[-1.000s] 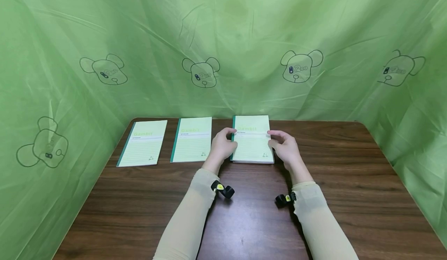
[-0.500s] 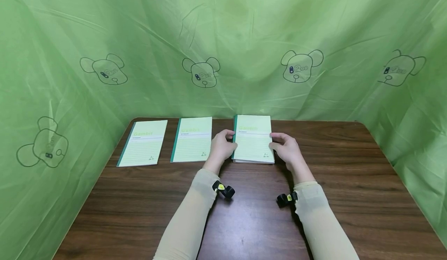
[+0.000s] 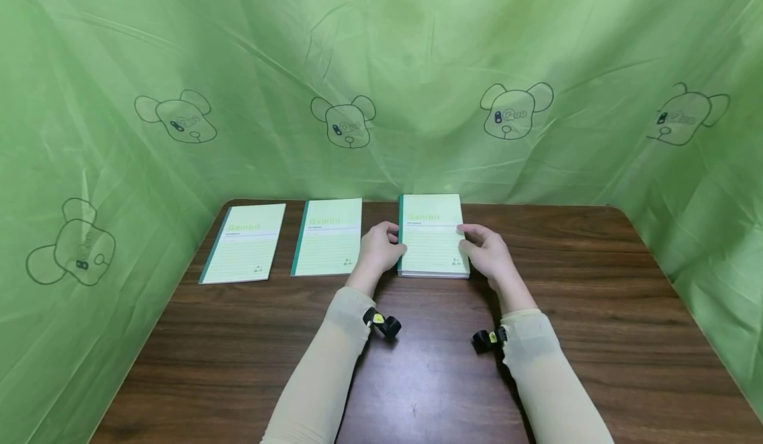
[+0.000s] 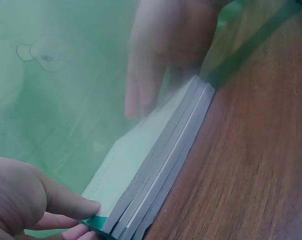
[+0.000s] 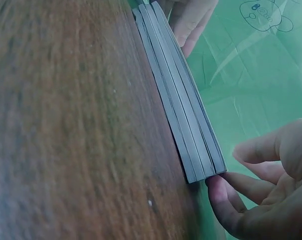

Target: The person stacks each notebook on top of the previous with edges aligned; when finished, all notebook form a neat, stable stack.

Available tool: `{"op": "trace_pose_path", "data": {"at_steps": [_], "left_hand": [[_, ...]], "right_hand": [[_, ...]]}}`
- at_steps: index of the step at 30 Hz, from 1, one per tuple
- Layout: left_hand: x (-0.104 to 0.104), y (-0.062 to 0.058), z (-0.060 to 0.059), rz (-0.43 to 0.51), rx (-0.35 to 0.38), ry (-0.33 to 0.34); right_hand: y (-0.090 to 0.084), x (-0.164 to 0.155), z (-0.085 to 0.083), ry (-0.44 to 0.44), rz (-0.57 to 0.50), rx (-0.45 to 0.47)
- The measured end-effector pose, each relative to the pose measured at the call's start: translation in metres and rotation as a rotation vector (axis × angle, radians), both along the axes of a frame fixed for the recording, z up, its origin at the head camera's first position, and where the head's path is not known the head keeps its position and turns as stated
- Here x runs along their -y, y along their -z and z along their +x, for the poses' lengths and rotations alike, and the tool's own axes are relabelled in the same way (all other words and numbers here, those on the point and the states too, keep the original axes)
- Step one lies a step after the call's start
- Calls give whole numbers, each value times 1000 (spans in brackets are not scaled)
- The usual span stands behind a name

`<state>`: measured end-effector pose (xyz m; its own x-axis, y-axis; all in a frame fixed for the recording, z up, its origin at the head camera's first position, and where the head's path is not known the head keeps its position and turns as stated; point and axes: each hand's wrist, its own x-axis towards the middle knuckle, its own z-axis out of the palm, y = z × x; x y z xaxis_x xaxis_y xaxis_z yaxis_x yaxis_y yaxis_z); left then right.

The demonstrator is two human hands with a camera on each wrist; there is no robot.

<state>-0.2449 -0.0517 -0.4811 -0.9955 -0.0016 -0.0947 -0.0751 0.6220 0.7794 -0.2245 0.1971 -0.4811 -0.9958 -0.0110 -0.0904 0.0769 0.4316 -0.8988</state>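
A stack of several notebooks (image 3: 434, 248) lies near the table's far edge, the top one pale green with a teal spine and the word "Gambit". My left hand (image 3: 378, 252) is at its left side; in the left wrist view the thumb (image 4: 85, 206) touches the spine corner of the top cover, other fingers beside the spine. On the opposite side, my right hand (image 3: 490, 252) touches the right edge, thumb (image 5: 222, 200) against the lower corner in the right wrist view. Both hands have bent, relaxed fingers along the sides. The grey page edges (image 5: 183, 110) look nearly flush.
To the left lie two single matching notebooks, one at the far left (image 3: 244, 245) and another (image 3: 328, 238) beside my left hand. The brown wooden table (image 3: 429, 378) extends toward me. A green curtain (image 3: 417, 46) with bear outlines encloses the back and sides.
The top notebook, slightly askew half a second ago, now sits squarer on the stack. My right fingertips have shifted slightly left; the left hand has hardly moved.
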Motion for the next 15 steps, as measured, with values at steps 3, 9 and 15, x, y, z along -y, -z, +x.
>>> {"op": "trace_pose_path", "data": {"at_steps": [3, 9, 15], "left_hand": [[1, -2, 0, -19, 30, 13], [2, -4, 0, -25, 50, 22], [2, -4, 0, -14, 56, 20]], "right_hand": [[-1, 0, 1, -5, 15, 9], [-2, -2, 2, -14, 24, 14], [-2, -1, 1, 13, 20, 23]]}}
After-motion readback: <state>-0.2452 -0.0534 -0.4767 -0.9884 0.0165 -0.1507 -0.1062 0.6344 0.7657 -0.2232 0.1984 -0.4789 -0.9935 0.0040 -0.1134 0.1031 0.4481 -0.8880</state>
